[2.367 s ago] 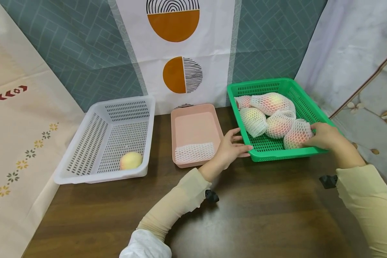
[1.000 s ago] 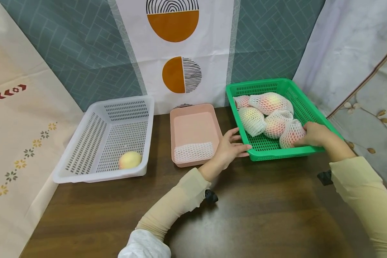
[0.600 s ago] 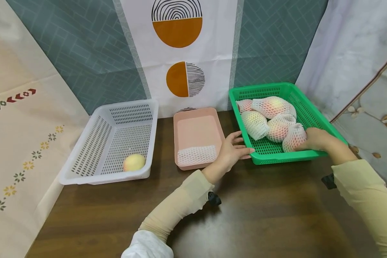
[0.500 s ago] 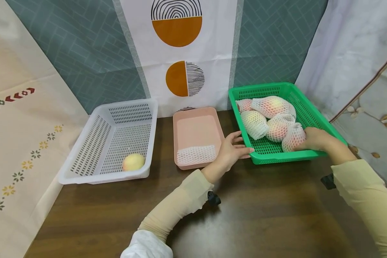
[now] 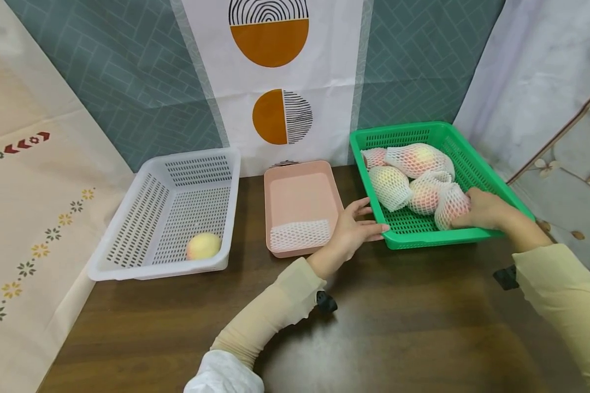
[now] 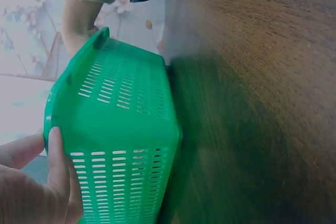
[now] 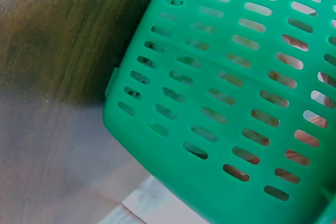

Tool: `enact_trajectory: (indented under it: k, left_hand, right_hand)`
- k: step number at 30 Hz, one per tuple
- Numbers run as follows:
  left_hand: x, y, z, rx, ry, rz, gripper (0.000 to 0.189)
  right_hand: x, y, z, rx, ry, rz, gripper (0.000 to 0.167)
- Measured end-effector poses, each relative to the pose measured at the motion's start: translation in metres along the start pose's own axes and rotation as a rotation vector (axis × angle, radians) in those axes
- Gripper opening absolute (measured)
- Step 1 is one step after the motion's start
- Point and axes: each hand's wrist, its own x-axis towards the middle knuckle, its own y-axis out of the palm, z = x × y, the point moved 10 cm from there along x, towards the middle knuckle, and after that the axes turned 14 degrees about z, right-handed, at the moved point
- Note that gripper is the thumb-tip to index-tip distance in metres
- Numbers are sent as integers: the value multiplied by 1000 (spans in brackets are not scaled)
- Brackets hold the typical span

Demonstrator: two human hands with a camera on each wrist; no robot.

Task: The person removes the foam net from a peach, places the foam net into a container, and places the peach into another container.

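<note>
In the head view, several peaches in white foam nets lie inside a green basket [image 5: 495,170]. My right hand [image 5: 487,210] reaches into it and holds the netted peach [image 5: 451,206] nearest the front right; its fingertips are partly hidden behind the fruit. My left hand [image 5: 350,229] grips the basket's front left corner. In the left wrist view, fingers of the left hand [image 6: 37,182] lie along the outer wall and at the rim of the green basket [image 6: 118,124]. The right wrist view is mostly filled by the slotted basket wall [image 7: 210,103], with the right hand glimpsed through the slots.
A white basket [image 5: 152,272] on the left contains one bare peach [image 5: 204,246]. Between the baskets stands a pink tray [image 5: 300,188] with a white foam net [image 5: 300,234] at its near end. Everything stands on a dark wooden table [image 5: 373,338], with cloth hangings behind.
The right hand and the netted peach it holds have shifted slightly left inside the green basket, and the net's tip has turned leftward. The left hand stays at the basket's corner.
</note>
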Motion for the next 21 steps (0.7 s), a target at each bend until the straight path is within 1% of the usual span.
enact_trajectory:
  k: [5, 13, 21]
  left_hand:
    - [-1, -1, -1, 0, -1, -7, 74]
    - [0, -1, 1, -13, -1, -4, 74]
    - [2, -1, 1, -6, -3, -5, 74]
  right_hand:
    - [-2, -3, 2, 8, -5, -12, 77]
    - [-6, -5, -1, 14, 14, -34, 83]
    - [-10, -12, 0, 14, 13, -99, 84]
